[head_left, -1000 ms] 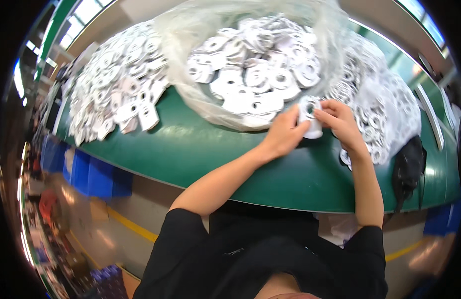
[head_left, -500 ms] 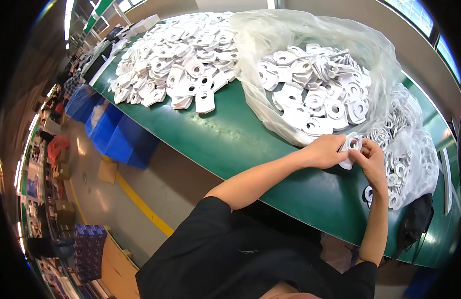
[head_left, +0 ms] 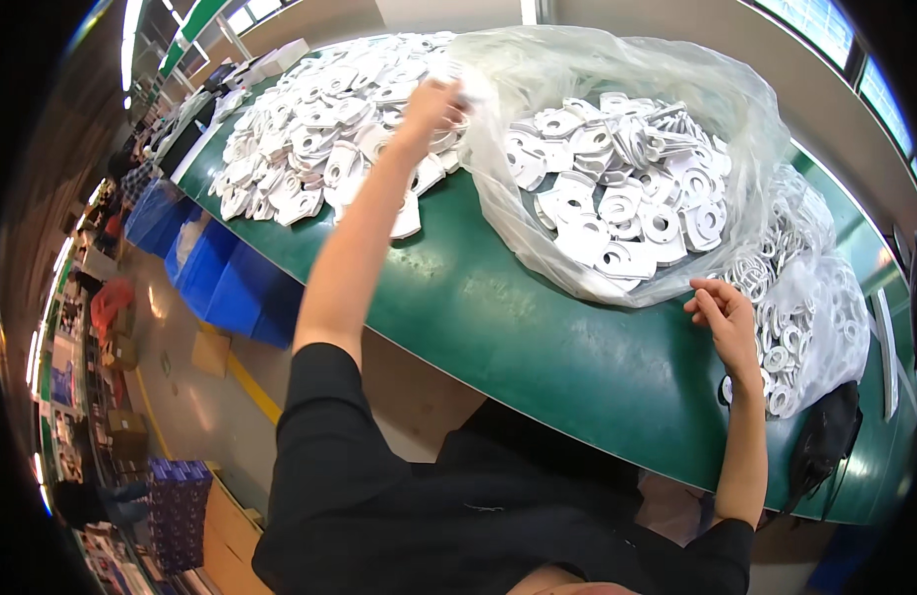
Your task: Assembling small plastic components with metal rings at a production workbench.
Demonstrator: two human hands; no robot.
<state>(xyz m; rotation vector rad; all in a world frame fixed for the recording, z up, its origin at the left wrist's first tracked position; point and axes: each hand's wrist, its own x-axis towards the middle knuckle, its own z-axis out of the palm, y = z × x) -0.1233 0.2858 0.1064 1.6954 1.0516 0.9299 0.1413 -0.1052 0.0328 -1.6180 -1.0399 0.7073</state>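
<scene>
My left hand [head_left: 433, 107] reaches to the far edge of a heap of white plastic pieces [head_left: 309, 141], each with a round hole. Its fingers are closed on a white plastic piece [head_left: 468, 86], blurred and bright, between the heap and the clear bag. Empty and with fingers slightly apart, my right hand [head_left: 724, 315] hovers over the table next to white rings [head_left: 751, 278]. More holed white pieces [head_left: 662, 224] lie inside the open clear plastic bag [head_left: 538, 260], between my two hands.
A smaller clear bag [head_left: 837, 327] covers part of the rings at the right. Near it lies a black bag [head_left: 823, 436]. Blue bins [head_left: 225, 273] stand on the floor beyond the left edge of the green table [head_left: 478, 347].
My left hand has swung far to the left with the white piece, away from my right hand. My right hand has let go of the piece and stays near the rings.
</scene>
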